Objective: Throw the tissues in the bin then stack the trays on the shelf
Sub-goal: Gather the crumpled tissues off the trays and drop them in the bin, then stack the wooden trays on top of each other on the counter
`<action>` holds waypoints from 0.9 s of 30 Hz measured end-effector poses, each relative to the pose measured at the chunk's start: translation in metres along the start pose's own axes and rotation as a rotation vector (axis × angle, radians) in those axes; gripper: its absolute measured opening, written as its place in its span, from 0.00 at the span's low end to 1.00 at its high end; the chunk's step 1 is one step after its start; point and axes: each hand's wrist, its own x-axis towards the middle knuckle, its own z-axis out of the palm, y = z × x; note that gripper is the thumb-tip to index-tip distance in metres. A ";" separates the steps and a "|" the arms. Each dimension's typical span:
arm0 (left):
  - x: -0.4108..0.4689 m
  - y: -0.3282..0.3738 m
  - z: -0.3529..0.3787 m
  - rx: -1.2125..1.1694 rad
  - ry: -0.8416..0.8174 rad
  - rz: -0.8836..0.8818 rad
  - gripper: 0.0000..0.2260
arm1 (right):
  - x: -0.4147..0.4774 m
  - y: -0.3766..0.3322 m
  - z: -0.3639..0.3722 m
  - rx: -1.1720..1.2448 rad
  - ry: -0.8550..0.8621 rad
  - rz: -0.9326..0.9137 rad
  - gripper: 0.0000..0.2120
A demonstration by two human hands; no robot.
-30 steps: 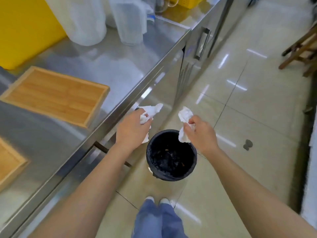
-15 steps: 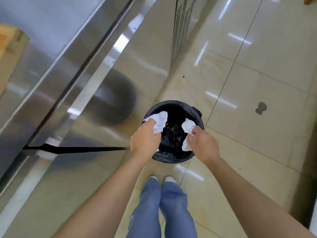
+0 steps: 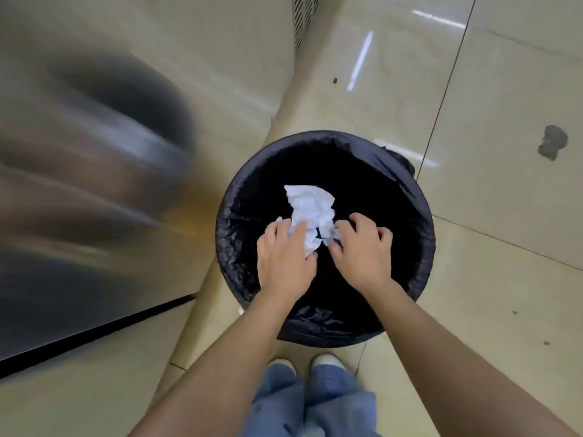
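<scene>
A round bin [image 3: 422, 234] lined with a black bag stands on the floor just in front of my feet. Both my hands are low over its opening. My left hand [image 3: 284, 260] pinches a crumpled white tissue [image 3: 310, 209] between thumb and fingers, and the tissue hangs inside the rim. My right hand [image 3: 362, 247] has its fingers curled and slightly apart, with the tips touching the right edge of the white paper. Whether it still grips the paper is unclear. No trays and no shelf are in view.
The blurred stainless steel front of a counter [image 3: 94, 152] rises at the left, close to the bin. Glossy beige floor tiles [image 3: 489, 89] spread to the right, with a dark stain [image 3: 552, 146]. My shoes [image 3: 303, 364] stand just below the bin.
The view has dropped much closer to the bin, and the counter top with its trays has left the frame. Both hands went down into the bin's opening and came together with the tissues.
</scene>
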 end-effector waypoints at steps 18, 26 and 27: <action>-0.090 0.036 -0.207 0.125 0.147 0.181 0.28 | -0.066 -0.056 -0.239 -0.002 0.053 -0.154 0.38; -0.164 0.088 -0.358 0.083 0.367 0.231 0.29 | -0.109 -0.106 -0.406 0.028 0.250 -0.268 0.38; -0.173 0.092 -0.374 0.071 0.403 0.230 0.29 | -0.112 -0.113 -0.423 0.025 0.271 -0.280 0.39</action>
